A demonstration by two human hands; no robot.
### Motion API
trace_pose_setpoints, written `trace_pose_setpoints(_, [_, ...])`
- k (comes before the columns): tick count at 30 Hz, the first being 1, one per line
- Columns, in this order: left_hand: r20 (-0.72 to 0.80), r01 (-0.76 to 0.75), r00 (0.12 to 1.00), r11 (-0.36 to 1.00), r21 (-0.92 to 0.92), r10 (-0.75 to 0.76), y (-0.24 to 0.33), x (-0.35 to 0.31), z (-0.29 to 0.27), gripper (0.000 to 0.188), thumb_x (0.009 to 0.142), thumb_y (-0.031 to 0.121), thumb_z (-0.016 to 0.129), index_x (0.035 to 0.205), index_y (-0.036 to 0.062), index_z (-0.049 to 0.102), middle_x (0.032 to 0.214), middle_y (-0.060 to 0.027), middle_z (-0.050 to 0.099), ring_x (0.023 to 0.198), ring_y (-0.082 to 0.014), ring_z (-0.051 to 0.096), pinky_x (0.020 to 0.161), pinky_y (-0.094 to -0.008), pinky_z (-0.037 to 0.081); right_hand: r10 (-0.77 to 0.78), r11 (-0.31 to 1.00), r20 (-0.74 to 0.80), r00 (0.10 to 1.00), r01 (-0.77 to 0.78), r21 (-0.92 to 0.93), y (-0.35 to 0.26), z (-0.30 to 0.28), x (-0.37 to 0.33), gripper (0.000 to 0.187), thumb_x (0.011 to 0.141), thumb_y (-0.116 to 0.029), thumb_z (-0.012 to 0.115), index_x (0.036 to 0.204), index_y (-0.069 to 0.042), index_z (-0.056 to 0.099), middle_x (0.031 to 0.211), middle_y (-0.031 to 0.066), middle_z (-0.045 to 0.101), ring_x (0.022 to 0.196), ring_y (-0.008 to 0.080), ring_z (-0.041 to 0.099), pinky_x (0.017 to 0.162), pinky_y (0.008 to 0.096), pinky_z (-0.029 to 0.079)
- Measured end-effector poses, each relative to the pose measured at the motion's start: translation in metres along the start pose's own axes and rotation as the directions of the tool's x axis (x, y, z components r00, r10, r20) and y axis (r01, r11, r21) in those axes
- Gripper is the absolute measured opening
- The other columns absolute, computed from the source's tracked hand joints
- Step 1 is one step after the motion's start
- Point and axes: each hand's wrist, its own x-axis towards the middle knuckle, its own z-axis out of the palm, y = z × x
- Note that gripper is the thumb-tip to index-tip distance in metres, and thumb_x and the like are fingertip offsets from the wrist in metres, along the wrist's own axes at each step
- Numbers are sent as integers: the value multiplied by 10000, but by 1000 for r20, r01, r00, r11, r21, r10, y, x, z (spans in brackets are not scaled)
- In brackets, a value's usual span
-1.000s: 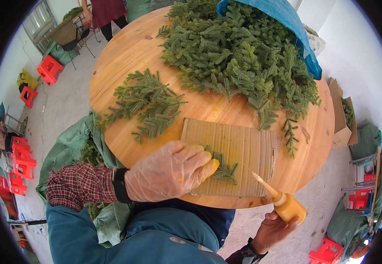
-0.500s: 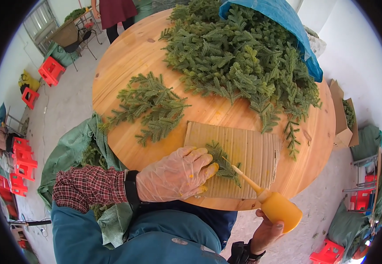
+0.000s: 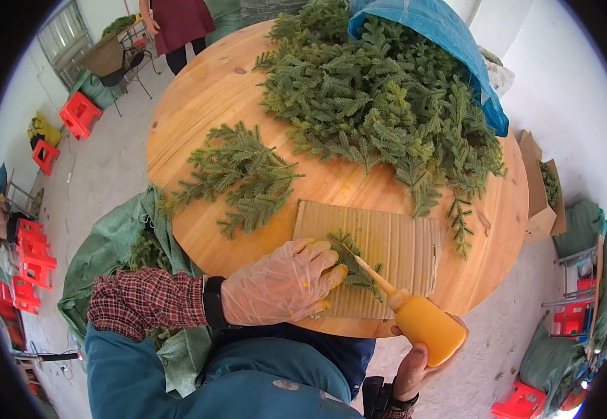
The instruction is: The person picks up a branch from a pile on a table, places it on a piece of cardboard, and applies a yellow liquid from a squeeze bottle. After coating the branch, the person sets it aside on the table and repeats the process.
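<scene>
A small green evergreen sprig [image 3: 361, 269] lies on a flat piece of corrugated cardboard [image 3: 405, 241] near the front of the round wooden table. My left hand [image 3: 279, 283], in a clear plastic glove with yellow smears, is closed on the sprig's left end, its fingertips hiding part of it. In my bare right hand [image 3: 415, 363] is a squeeze bottle [image 3: 429, 329] of orange-yellow liquid, tilted, with its long pale nozzle [image 3: 373, 274] pointing up and left. The nozzle tip is over the sprig; whether it touches I cannot tell.
A large heap of evergreen branches [image 3: 387, 105] spills from a blue bag [image 3: 450, 42] on the wooden table [image 3: 199, 91]. A smaller pile [image 3: 244, 178] lies left of the cardboard. A green sack [image 3: 111, 237] is beside my left arm. A person in a dark red apron [image 3: 181, 24] stands beyond.
The bottle has moved left, bringing its nozzle further across the sprig. My left hand stays at the sprig, and the whole view has shifted slightly.
</scene>
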Motion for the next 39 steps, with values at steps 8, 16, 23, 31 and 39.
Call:
trace_pose_setpoints(8, [-1,35,999,999,34,-35,0,-2,-13,558,849,372,678,1265,22,552,1252,-153,553,1231,-299,509,1022,-417,411,-96,986,46,994,101,-136,-11,-12,2,831,809,-553,749,1275,23,372,1108,235,601,881,311,664,765,394,560])
trace_pose_setpoints(16, [16,-12,1000,1000,-6,12,5,-6,12,550,924,392,556,1318,15,488,1265,-164,511,1227,-298,492,1058,-427,367,-158,970,125,980,177,-166,1,-44,-3,786,863,-432,752,1357,28,348,1063,222,587,793,341,678,716,427,563])
trace_pose_setpoints(23, [-90,-58,994,998,-14,56,-1,-8,29,538,955,408,495,1321,15,474,1205,-156,510,1183,-294,499,1052,-422,360,-105,953,121,987,134,-271,-4,-59,-5,785,871,-437,742,1371,20,346,1011,231,615,796,326,678,712,409,559])
trace_pose_setpoints(31, [-9,26,1000,1000,13,-26,3,-1,27,514,970,389,456,1332,23,471,1178,-154,510,1146,-292,509,1039,-422,367,-124,992,47,991,125,-5,17,-64,-11,839,872,-439,730,1425,12,288,1097,281,610,848,360,688,735,476,570])
trace_pose_setpoints(39, [-287,-137,952,988,-70,111,-7,-5,43,445,985,416,480,1204,31,526,1179,-217,519,1131,-375,500,1047,-514,388,-100,968,-62,993,111,227,27,-64,-12,793,877,-385,734,1394,26,294,1081,285,593,812,402,670,746,511,583])
